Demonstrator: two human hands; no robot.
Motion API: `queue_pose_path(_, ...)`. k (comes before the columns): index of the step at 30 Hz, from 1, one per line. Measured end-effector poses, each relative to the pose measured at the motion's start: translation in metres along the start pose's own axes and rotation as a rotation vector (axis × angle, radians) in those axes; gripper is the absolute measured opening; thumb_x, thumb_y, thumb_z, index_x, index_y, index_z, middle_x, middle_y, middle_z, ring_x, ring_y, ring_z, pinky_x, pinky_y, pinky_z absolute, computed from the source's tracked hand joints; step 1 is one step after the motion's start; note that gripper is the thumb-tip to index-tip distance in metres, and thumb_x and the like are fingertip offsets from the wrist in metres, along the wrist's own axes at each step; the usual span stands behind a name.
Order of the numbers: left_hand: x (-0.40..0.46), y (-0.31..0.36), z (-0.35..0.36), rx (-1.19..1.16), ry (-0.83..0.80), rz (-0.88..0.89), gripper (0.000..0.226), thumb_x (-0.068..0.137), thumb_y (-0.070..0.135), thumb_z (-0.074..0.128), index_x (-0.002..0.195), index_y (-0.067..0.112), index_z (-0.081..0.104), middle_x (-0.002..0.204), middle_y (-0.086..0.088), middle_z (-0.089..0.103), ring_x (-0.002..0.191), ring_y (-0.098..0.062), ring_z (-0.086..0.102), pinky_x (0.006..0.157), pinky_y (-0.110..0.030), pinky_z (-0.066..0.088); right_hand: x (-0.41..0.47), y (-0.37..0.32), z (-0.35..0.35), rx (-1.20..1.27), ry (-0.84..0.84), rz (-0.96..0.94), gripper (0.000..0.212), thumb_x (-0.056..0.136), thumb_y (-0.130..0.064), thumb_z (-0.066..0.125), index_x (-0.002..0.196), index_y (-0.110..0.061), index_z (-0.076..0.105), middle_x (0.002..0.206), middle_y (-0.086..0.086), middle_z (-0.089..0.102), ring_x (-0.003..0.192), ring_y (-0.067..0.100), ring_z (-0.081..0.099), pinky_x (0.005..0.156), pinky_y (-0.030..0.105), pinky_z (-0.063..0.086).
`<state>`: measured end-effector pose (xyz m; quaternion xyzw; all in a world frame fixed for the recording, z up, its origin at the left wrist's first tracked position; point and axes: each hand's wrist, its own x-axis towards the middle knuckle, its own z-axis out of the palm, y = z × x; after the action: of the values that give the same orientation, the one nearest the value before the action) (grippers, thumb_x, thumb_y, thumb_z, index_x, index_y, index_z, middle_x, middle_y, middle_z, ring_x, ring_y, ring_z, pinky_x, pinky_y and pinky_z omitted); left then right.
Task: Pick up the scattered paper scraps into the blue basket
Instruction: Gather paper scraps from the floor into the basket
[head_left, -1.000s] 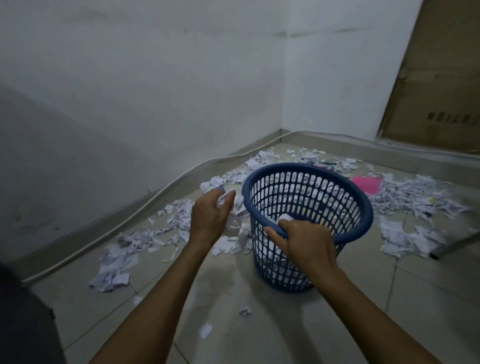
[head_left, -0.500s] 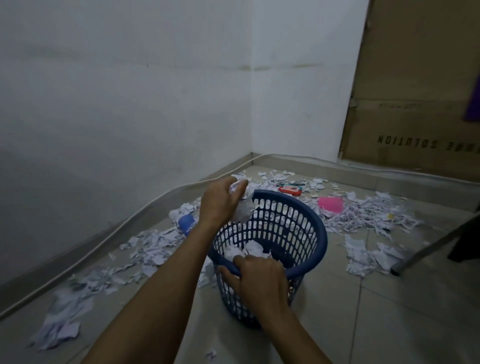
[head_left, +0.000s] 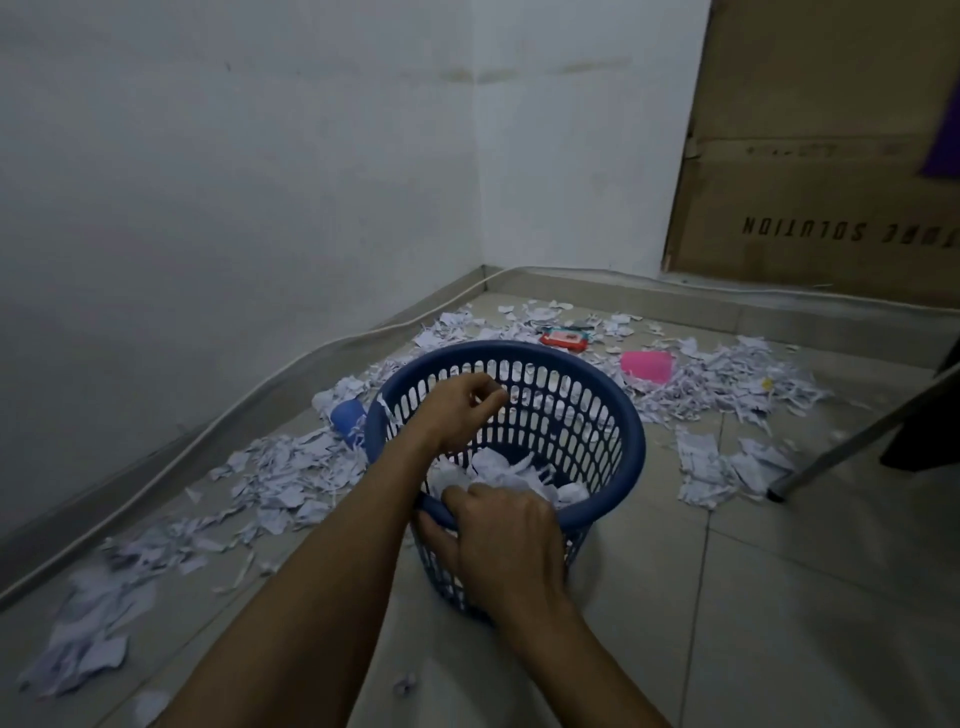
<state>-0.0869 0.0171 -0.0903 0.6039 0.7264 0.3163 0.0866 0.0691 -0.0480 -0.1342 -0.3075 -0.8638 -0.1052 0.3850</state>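
The blue basket (head_left: 618, 415), a perforated plastic bin, stands on the tiled floor with white paper scraps in the basket (head_left: 498, 467) at its bottom. My right hand (head_left: 501, 530) grips the near rim. My left hand (head_left: 462, 410) hangs over the basket's mouth, fingers loosely curled, with no paper visible in it. Scattered paper scraps (head_left: 291, 473) lie along the left wall. Behind and to the right of the basket is a second spread of scraps (head_left: 727, 384), and a small pile of scraps (head_left: 722, 470) lies to its right.
A pink item (head_left: 647, 365), a red packet (head_left: 563, 339) and a blue cup-like object (head_left: 347, 414) lie among the scraps. A metal leg (head_left: 857, 441) slants in from the right. Cardboard (head_left: 831, 156) leans on the back wall. A white cable (head_left: 291, 364) follows the skirting.
My left hand carried a bunch of scraps from the floor over the rim and let them go inside the basket. My right hand stayed on the rim. The view shifted closer.
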Motion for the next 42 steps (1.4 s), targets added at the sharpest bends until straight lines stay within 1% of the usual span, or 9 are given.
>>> queue_pose_path(7,-0.036,-0.012,-0.048,-0.071,0.212,-0.001,0.022,0.099,0.034,0.056,0.096,0.018,0.07,0.089,0.004,0.071,0.08,-0.008,0.065,0.074,-0.03,0.051,0.012,-0.008,0.003,0.015,-0.014,-0.013,0.052,0.09,-0.062,0.041,0.059,-0.025,0.061,0.05,-0.005,0.056,0.041,0.014,0.05,0.048,0.026,0.038)
queue_pose_path(11,-0.055,-0.043,-0.061,0.209,0.461,-0.14,0.028,0.097,0.032,0.057,0.123,0.024,0.063,0.123,0.0,0.061,0.112,-0.022,0.055,0.095,-0.043,0.046,0.015,-0.018,0.002,-0.009,-0.027,-0.036,0.052,0.089,-0.063,0.042,0.057,-0.025,0.06,0.047,-0.006,0.051,0.039,0.013,0.046,0.048,0.025,0.03)
queue_pose_path(13,-0.057,-0.055,-0.067,0.247,0.379,-0.318,0.04,0.096,0.028,0.058,0.134,0.018,0.056,0.135,-0.008,0.056,0.12,-0.029,0.053,0.1,-0.045,0.045,0.014,-0.023,0.003,-0.026,-0.038,-0.051,0.051,0.089,-0.063,0.044,0.057,-0.025,0.059,0.046,-0.006,0.05,0.039,0.013,0.045,0.049,0.024,0.027)
queue_pose_path(15,-0.057,-0.061,-0.069,0.209,0.309,-0.422,0.033,0.095,0.024,0.06,0.126,0.015,0.063,0.123,-0.012,0.065,0.106,-0.029,0.061,0.09,-0.04,0.05,0.013,-0.025,0.003,-0.023,-0.048,-0.054,0.05,0.088,-0.062,0.047,0.056,-0.025,0.058,0.046,-0.006,0.05,0.039,0.013,0.046,0.049,0.025,0.028)
queue_pose_path(22,-0.064,-0.066,-0.063,0.396,0.473,-0.401,0.011,0.091,0.029,0.068,0.095,0.021,0.073,0.083,-0.002,0.071,0.072,-0.021,0.064,0.072,-0.037,0.058,0.014,-0.024,0.002,-0.015,-0.05,-0.065,0.05,0.087,-0.062,0.048,0.057,-0.025,0.058,0.047,-0.006,0.052,0.038,0.014,0.047,0.051,0.024,0.025)
queue_pose_path(25,-0.059,-0.062,-0.062,0.433,0.474,-0.264,0.012,0.091,0.032,0.067,0.097,0.023,0.074,0.084,0.001,0.073,0.074,-0.018,0.065,0.079,-0.038,0.057,0.014,-0.022,0.004,-0.015,-0.07,-0.055,0.053,0.089,-0.063,0.043,0.056,-0.025,0.057,0.045,-0.006,0.05,0.037,0.014,0.044,0.05,0.024,0.028)
queue_pose_path(31,-0.042,-0.053,-0.061,0.265,0.195,-0.201,0.028,0.096,0.037,0.06,0.121,0.029,0.065,0.109,0.004,0.072,0.101,-0.018,0.066,0.101,-0.052,0.045,0.022,-0.012,0.006,-0.008,-0.133,-0.034,0.057,0.092,-0.066,0.035,0.058,-0.026,0.058,0.047,-0.007,0.049,0.042,0.011,0.044,0.047,0.024,0.034)
queue_pose_path(37,-0.09,-0.061,-0.075,0.175,0.482,-0.102,0.027,0.096,0.04,0.046,0.101,0.028,0.069,0.084,0.007,0.07,0.073,-0.01,0.064,0.08,-0.044,0.056,0.02,-0.027,-0.004,-0.045,-0.214,-0.106,0.058,0.094,-0.068,0.034,0.065,-0.026,0.061,0.051,-0.008,0.039,0.048,0.012,0.04,0.048,0.025,0.028)
queue_pose_path(42,-0.18,-0.098,-0.064,0.099,0.624,-0.21,0.013,0.096,0.028,0.051,0.09,0.024,0.062,0.078,0.007,0.062,0.067,-0.008,0.057,0.065,-0.036,0.053,0.017,-0.049,-0.012,-0.024,-0.301,-0.093,0.054,0.098,-0.069,0.025,0.077,-0.027,0.051,0.063,-0.006,0.049,0.056,0.016,0.046,0.052,0.028,0.026)
